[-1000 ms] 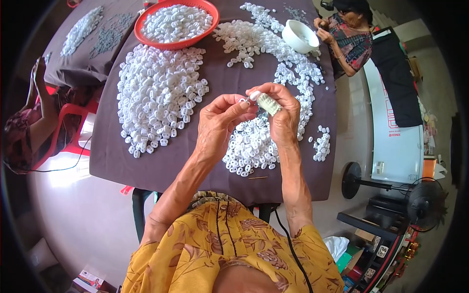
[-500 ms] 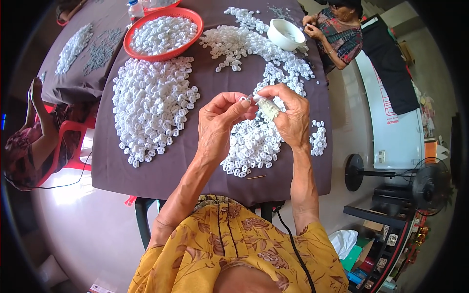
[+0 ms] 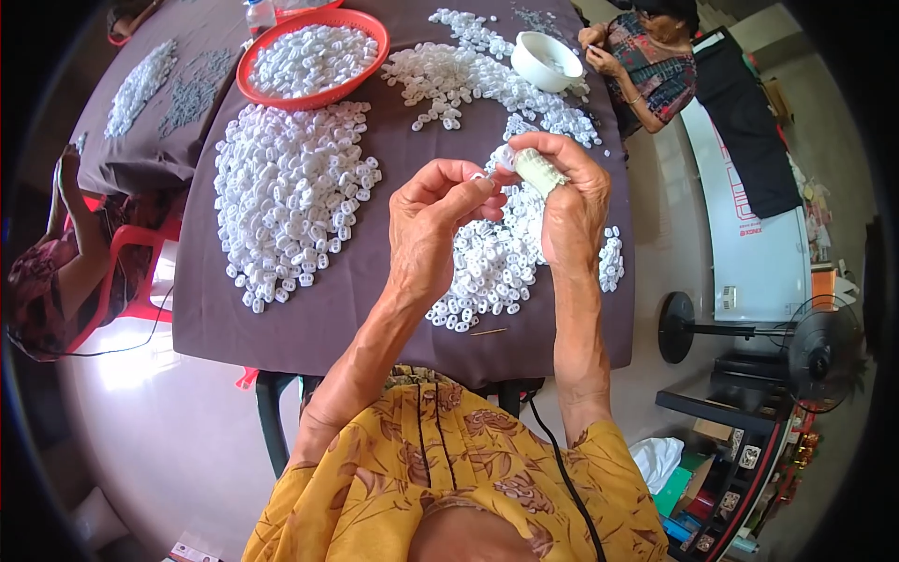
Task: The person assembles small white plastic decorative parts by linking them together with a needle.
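Observation:
My left hand [image 3: 433,220] is closed in a pinch above the table, gripping a small white plastic piece [image 3: 480,176] between thumb and fingertips. Just to its right is my right hand [image 3: 573,201], also closed, with a pale cloth wrap [image 3: 540,173] round one digit. Something whitish shows at its fingertips, too small to make out. Under and beyond the hands spreads a heap of white two-holed oval pieces [image 3: 487,276], partly hidden by my right hand. A larger pile of the same pieces [image 3: 290,201] lies to the left of my left hand.
Behind the left pile stands a red basket [image 3: 245,75] full of white pieces; a white bowl [image 3: 532,77] is at the far right. A thin stick [image 3: 488,331] lies near the front edge. Co-workers sit left and far right. A fan [image 3: 824,361] stands at right.
My hands have drawn slightly apart, the right one moving up and to the right. The small white piece stays in my left hand.

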The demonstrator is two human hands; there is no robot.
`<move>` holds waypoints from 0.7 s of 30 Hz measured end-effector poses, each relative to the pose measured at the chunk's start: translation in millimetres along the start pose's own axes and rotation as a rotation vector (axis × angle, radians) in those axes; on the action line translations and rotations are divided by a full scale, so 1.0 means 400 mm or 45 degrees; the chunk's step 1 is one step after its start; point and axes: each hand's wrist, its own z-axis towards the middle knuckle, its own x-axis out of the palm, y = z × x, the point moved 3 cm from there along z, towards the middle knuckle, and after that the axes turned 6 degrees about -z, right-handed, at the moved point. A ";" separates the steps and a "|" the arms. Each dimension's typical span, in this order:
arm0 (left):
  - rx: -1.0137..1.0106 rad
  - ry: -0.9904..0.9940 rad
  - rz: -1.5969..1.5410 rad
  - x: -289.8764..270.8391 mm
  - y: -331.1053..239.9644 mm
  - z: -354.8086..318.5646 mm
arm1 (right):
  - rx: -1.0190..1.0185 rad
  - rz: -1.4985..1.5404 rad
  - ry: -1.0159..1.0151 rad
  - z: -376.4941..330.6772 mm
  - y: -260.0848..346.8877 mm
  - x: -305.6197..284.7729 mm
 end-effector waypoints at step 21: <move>0.044 -0.047 -0.008 -0.034 -0.013 0.008 | -0.150 -0.166 0.054 -0.003 -0.003 0.048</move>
